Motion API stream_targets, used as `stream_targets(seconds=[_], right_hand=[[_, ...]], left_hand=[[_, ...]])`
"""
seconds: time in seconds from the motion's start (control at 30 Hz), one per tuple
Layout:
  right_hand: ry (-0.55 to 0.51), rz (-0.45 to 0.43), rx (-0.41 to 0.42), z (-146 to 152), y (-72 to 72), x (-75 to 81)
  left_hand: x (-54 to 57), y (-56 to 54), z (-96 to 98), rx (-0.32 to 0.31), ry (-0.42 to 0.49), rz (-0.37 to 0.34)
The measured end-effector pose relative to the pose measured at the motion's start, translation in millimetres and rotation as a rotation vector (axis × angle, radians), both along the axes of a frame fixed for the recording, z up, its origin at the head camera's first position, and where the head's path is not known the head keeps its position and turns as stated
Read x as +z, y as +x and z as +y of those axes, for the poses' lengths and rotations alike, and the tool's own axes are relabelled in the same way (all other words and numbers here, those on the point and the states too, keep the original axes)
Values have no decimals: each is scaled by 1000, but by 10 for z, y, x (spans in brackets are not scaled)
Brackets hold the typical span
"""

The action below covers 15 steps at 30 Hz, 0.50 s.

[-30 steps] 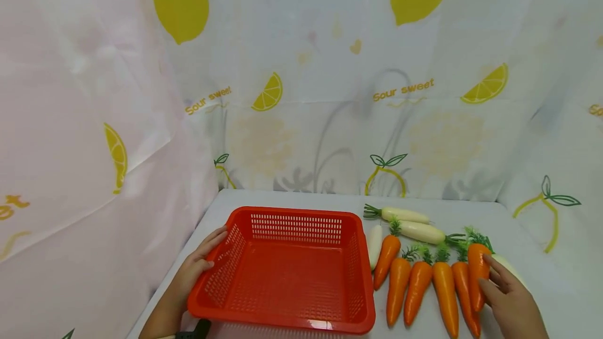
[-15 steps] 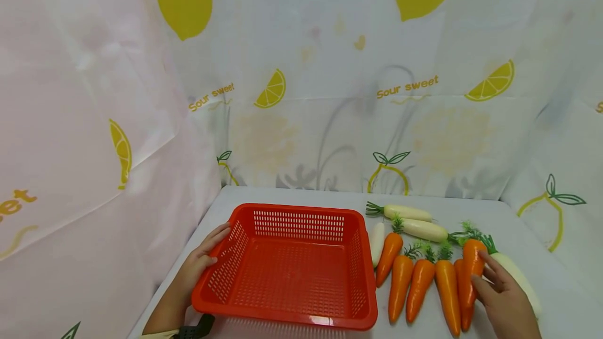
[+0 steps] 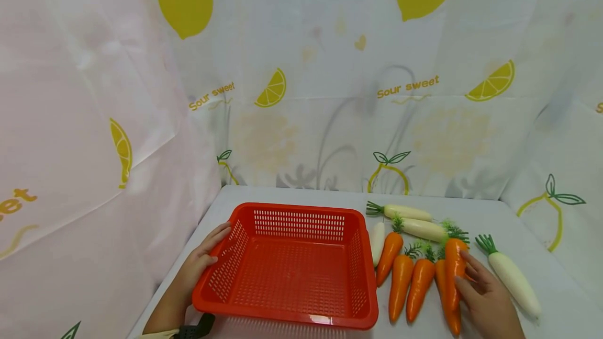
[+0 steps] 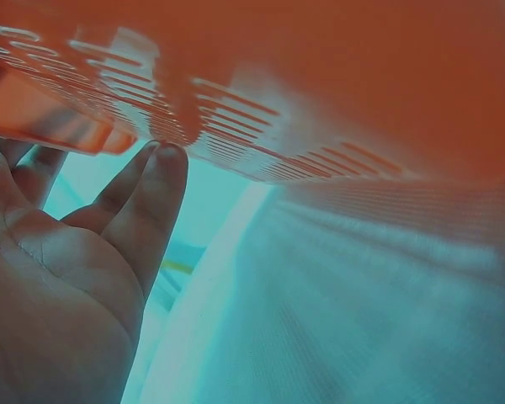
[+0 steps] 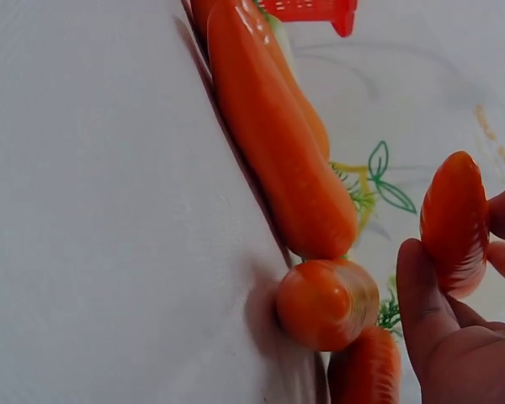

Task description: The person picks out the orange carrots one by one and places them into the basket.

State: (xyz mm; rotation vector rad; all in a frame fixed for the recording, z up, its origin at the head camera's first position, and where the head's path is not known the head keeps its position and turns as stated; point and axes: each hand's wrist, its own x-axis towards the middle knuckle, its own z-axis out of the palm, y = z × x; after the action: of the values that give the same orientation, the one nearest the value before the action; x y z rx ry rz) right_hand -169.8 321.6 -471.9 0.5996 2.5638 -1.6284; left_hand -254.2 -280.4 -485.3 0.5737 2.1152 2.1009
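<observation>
A red basket (image 3: pixel 292 276) stands on the left, its walls slotted. My left hand (image 3: pixel 197 264) holds its left side, the thumb at the rim; in the left wrist view fingertips (image 4: pixel 167 153) touch the slotted wall from outside. An orange carrot (image 3: pixel 454 266) with a leafy top is pinched by my right hand (image 3: pixel 492 300) between thumb and fingers; the right wrist view shows this carrot (image 5: pixel 453 223) end-on, above the others. Directly behind it lies another carrot (image 3: pixel 452 323), partly covered. Further carrots (image 3: pixel 420 289) lie to the left in a row, leaves pointing away.
White radishes lie behind the carrots, one radish (image 3: pixel 407 212) at the back and another radish (image 3: pixel 424 229) before it. A small radish (image 3: pixel 377 245) is beside the basket; one more radish (image 3: pixel 513 282) lies right of my hand. A lemon-patterned curtain (image 3: pixel 301 135) encloses the white table (image 3: pixel 476 216).
My right hand has moved left with the pinched carrot, now in front of other carrots, uncovering the radish at the right. My left hand stays at the basket.
</observation>
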Motion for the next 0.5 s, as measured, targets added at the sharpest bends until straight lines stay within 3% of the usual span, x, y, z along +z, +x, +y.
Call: stream_targets(seconds=[0.27, 0.37, 0.5], right_hand=[[132, 25, 42, -82, 14, 16], [125, 40, 44, -114, 23, 12], [40, 75, 70, -162, 38, 0]], left_hand=[[24, 17, 15, -2, 18, 10], [44, 23, 22, -5, 19, 23], [62, 34, 29, -1, 17, 18]])
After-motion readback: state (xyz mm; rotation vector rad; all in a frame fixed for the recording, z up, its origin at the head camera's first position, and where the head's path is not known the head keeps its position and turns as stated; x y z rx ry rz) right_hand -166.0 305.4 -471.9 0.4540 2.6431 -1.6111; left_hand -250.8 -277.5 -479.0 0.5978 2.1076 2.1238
